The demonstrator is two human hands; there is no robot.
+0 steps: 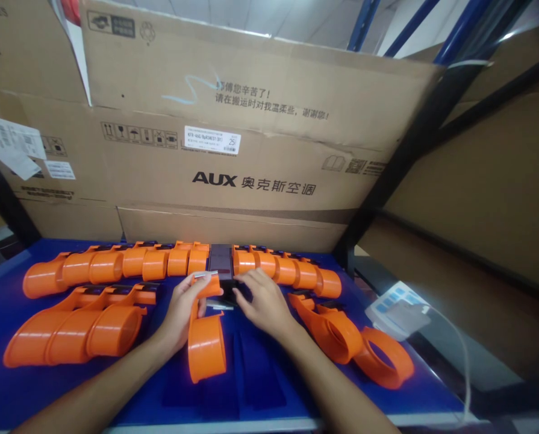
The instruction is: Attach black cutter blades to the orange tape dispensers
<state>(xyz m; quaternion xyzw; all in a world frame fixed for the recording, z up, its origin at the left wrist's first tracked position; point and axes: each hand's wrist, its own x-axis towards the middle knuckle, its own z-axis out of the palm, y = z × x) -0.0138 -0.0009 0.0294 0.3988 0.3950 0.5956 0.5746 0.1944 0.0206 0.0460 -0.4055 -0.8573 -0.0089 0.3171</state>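
My left hand (182, 310) is closed on the upper end of an orange curled strip (207, 348), whose loop hangs below the fingers. A thin silvery piece (206, 274) lies along the strip's top edge, by the fingertips. My right hand (260, 299) has its fingers bent beside a dark box (221, 260); thumb and fingertips are apart at its right side, and nothing shows between them. On the blue table, just below the box, small silvery pieces (220, 306) lie between my hands.
Rows of orange curled pieces stand on the blue table (161, 395) at the back and left (111, 331). More orange loops (384, 357) lie at the right, near a pale device (398, 310) with a cable. A large cardboard panel (161, 175) and dark rack posts rise behind.
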